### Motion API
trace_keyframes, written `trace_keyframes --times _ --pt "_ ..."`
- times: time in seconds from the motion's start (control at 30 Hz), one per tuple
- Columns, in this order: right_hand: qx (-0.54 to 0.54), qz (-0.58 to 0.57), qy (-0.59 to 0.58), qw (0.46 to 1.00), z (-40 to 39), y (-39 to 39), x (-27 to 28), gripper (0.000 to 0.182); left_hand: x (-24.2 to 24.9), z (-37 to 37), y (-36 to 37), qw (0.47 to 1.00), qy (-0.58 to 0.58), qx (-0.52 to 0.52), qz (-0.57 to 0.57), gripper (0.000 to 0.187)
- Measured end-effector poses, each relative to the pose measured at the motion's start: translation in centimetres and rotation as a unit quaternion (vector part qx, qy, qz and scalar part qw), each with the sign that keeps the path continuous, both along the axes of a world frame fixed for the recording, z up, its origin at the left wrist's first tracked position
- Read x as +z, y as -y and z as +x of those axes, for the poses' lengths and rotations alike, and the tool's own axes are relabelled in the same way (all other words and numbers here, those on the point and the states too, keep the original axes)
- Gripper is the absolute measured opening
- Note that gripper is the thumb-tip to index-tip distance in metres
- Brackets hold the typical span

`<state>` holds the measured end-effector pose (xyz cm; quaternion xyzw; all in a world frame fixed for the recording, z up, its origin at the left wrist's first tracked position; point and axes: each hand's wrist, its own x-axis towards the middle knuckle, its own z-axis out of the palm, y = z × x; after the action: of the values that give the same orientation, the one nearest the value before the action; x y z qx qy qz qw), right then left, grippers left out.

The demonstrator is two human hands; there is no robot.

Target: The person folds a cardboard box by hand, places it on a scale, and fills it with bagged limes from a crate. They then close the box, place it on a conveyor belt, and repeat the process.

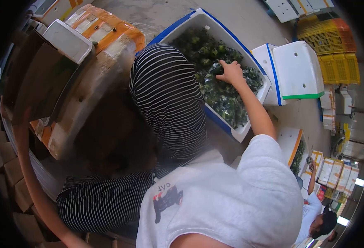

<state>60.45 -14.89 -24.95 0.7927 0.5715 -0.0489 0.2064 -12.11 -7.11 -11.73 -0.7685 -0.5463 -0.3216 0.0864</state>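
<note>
My right hand (232, 72) is over the white foam box (254, 56) with blue edges, its thumb and fingers spread. It is just above or touching dark green leafy bundles in clear plastic (223, 97), and nothing shows in its grip. On the far left, my left hand (19, 120) is closed round the lower end of a dark brown cardboard box (41, 78), thumb on one side and fingers on the other. That box stands tilted beside a white foam tray (68, 40).
A taped foam box (103, 31) is at the upper left. White foam boxes (300, 70) and yellow crates (326, 37) stand on the right. Cartons (14, 173) line the lower left. Another person (314, 215) is at the lower right, one arm extended near greens.
</note>
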Motion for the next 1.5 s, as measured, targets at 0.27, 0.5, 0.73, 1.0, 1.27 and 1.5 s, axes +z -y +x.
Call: trace_keyframes --times 0.27,0.5,0.73,1.0,1.27,1.5 --pt "0.112 0.087 -0.119 0.983 1.7 1.2 1.5 0.041 -0.1 1.0 0.2 0.999 -0.031 0.007 0.032 0.087" --pt "0.130 0.274 -0.280 0.911 -4.0 -2.3 12.3 0.044 -0.9 -0.1 -0.4 0.995 -0.072 -0.058 0.037 0.090" --pt "0.339 0.319 -0.390 0.795 -25.6 -10.1 28.5 0.024 1.2 4.9 1.3 0.985 0.156 -0.073 -0.004 0.110" --pt "0.655 0.074 -0.208 0.722 -47.3 -16.4 27.1 0.042 0.0 5.5 1.2 0.979 0.203 -0.031 -0.008 0.121" --pt "0.462 0.387 -0.382 0.701 -32.4 -12.0 27.2 0.026 1.0 5.1 1.9 0.955 0.282 -0.075 -0.050 0.123" --pt "-0.158 -0.025 -0.109 0.981 3.6 -0.1 6.4 0.091 0.8 4.4 1.8 0.957 0.274 -0.028 -0.087 0.114"
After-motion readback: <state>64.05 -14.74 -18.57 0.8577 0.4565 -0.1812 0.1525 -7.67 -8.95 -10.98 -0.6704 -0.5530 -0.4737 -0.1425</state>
